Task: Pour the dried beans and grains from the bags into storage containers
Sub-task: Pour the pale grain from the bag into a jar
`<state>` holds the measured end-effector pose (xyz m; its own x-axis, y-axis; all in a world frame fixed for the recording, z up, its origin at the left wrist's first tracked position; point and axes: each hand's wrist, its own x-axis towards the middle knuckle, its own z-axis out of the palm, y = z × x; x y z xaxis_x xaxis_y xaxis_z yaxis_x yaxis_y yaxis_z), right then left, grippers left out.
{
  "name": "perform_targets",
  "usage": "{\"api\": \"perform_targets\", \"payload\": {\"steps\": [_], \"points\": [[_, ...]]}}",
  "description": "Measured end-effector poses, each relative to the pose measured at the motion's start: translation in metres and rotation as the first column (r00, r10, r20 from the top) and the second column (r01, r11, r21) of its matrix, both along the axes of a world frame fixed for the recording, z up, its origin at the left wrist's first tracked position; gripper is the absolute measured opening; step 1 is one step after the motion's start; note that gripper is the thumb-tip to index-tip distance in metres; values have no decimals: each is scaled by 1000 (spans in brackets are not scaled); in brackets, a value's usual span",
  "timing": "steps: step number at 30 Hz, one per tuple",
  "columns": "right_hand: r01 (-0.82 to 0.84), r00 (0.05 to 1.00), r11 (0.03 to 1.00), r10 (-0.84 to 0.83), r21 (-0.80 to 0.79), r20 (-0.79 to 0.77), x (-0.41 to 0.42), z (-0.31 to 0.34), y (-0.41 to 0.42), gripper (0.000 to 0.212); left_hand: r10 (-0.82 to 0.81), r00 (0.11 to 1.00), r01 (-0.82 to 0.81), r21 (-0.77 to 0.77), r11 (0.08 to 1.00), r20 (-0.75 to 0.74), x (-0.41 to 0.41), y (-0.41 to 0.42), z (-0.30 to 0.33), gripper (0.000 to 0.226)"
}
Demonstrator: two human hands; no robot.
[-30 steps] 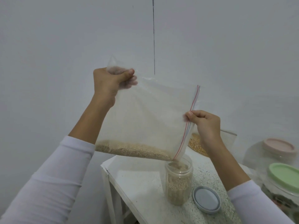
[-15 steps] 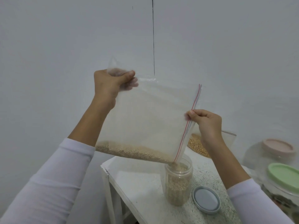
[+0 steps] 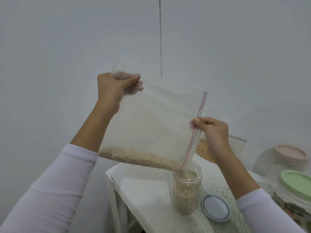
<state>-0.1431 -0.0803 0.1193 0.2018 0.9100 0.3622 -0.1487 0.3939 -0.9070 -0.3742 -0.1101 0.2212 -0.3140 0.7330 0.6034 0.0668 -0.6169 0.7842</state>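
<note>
Plain white wall [image 3: 67, 47] backs a white speckled tabletop [image 3: 148, 195]; a clear round plastic jar [image 3: 187, 189], largely filled with pale tan grain [image 3: 186, 195], stands under a clear zip-top bag with a red seal strip [image 3: 151, 125]; the left hand [image 3: 114, 88] grips the bag's raised bottom corner; the right hand [image 3: 212, 128] pinches its seal edge; grain lies along the bag's low edge; no readable labels; a grey round lid [image 3: 216, 208] lies beside the jar.

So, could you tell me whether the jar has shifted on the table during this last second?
No; the jar stands in the same spot beside the grey lid.
</note>
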Motion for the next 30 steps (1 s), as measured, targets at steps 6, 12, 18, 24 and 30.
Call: {"api": "perform_targets", "payload": {"steps": [6, 12, 18, 24, 30], "points": [[9, 1000, 1000, -9, 14, 19, -2, 3, 1, 17, 2, 1000, -2, 8, 1000, 8, 1, -2, 1, 10], [23, 999, 1000, -22, 17, -28, 0, 5, 3, 6, 2, 1000, -2, -2, 1000, 1, 0, -3, -2, 9], [8, 1000, 1000, -8, 17, -13, -1, 5, 2, 6, 6, 1000, -6, 0, 1000, -2, -4, -4, -1, 12], [-16, 1000, 1000, 16, 11, -12, -5, 0, 0, 5, 7, 1000, -7, 17, 1000, -8, -5, -6, 0, 11], [2, 1000, 1000, -2, 23, -3, 1, 0, 0, 14, -16, 1000, 16, 4, 1000, -7, 4, -4, -1, 8]]}}
